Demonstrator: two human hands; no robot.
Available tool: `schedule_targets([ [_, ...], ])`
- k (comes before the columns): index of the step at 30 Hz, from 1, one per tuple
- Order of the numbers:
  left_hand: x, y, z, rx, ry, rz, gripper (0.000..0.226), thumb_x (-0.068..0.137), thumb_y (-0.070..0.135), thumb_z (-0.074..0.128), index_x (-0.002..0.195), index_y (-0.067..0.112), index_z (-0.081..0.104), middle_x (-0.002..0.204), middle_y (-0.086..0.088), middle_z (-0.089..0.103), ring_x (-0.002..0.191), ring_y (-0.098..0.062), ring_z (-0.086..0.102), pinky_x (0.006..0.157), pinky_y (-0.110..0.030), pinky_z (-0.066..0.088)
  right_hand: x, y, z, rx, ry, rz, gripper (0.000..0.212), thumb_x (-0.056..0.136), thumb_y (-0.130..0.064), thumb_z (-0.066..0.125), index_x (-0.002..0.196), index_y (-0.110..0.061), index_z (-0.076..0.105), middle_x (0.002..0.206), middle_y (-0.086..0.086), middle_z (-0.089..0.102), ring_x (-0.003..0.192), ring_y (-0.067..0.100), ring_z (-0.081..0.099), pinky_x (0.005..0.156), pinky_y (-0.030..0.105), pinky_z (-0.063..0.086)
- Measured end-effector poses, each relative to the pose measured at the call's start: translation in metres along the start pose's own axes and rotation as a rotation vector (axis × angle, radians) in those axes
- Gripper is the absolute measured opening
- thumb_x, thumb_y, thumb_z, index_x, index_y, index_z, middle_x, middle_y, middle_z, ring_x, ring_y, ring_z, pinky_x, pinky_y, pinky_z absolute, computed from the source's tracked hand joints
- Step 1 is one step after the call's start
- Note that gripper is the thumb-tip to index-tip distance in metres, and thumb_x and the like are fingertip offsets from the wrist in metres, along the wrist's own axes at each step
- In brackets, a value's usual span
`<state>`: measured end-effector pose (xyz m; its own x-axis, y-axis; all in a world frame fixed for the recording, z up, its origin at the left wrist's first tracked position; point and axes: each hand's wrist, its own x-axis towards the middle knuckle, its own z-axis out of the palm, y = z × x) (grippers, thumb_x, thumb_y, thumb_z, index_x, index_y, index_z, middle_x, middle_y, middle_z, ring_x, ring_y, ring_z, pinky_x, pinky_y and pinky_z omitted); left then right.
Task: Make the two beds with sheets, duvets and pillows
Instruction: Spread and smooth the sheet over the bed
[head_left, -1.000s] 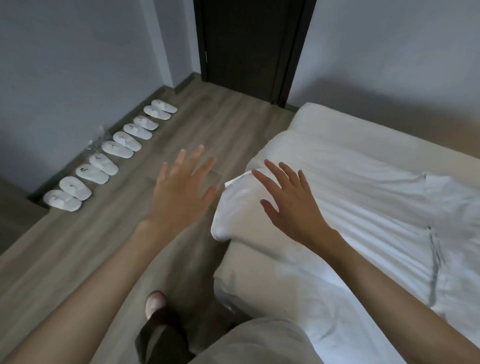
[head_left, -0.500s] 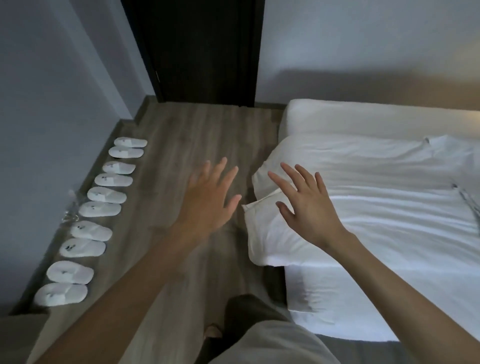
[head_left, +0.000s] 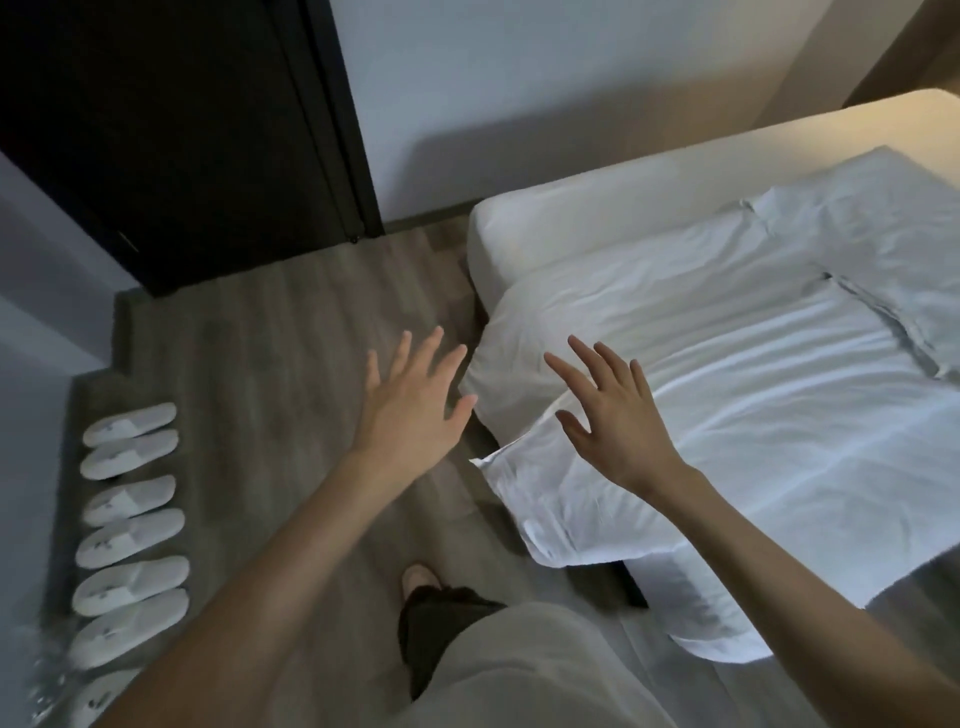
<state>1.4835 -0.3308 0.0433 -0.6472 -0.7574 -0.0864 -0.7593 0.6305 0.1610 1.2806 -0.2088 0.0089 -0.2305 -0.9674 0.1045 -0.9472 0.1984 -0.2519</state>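
Hands reaching for the duvet corner at the bed's edge

Both hands are hovering spread, grasping nothing: the left hand (head_left: 410, 405) over the floor (head_left: 270, 332), the right hand (head_left: 615, 421) above the duvet (head_left: 727, 415). The duvet's corner is hanging off the bed (head_left: 545, 228) just under the right fingers (head_left: 582, 358), its long axis running away rightwards. Pulling one-handed is likely dragging it floorward.

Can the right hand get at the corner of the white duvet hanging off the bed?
Probably yes. The right hand is open, spread just above the duvet, and nothing lies between it and the overhanging corner beside it. The left hand is over the floor, clear of the way.
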Motion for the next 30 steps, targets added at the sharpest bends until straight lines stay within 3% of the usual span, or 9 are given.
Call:
schedule_targets([
  [11,0.123,-0.053,0.003,-0.047,-0.163,0.407,0.059,0.099,0.049,0.038,0.153,0.029,0.024,0.163,0.001,0.012,0.150,-0.024,0.006,0.119,-0.045,0.014,0.035,-0.014,0.023,-0.056,0.004,0.422,0.064,0.093,-0.028,0.059,0.151,-0.028,0.031,0.159,0.006,0.024,0.146,0.034,0.022,0.113,0.061,0.024],
  [21,0.216,-0.037,0.064,-0.051,-0.227,0.847,0.054,0.098,0.042,0.045,0.147,0.020,0.038,0.153,-0.005,0.037,0.139,-0.023,0.036,0.110,-0.043,0.035,0.012,-0.049,0.070,-0.155,0.068,0.865,0.064,0.086,-0.025,0.068,0.145,-0.024,0.042,0.154,0.011,0.036,0.138,0.039,0.036,0.106,0.063,0.034],
  [30,0.240,-0.025,0.185,-0.253,-0.350,0.864,0.056,0.098,0.038,0.047,0.150,0.021,0.033,0.145,-0.003,0.043,0.131,-0.022,0.044,0.101,-0.040,0.043,0.008,-0.038,0.181,-0.093,0.126,1.164,0.060,0.090,-0.026,0.062,0.146,-0.026,0.040,0.157,0.009,0.028,0.140,0.037,0.031,0.112,0.052,0.028],
])
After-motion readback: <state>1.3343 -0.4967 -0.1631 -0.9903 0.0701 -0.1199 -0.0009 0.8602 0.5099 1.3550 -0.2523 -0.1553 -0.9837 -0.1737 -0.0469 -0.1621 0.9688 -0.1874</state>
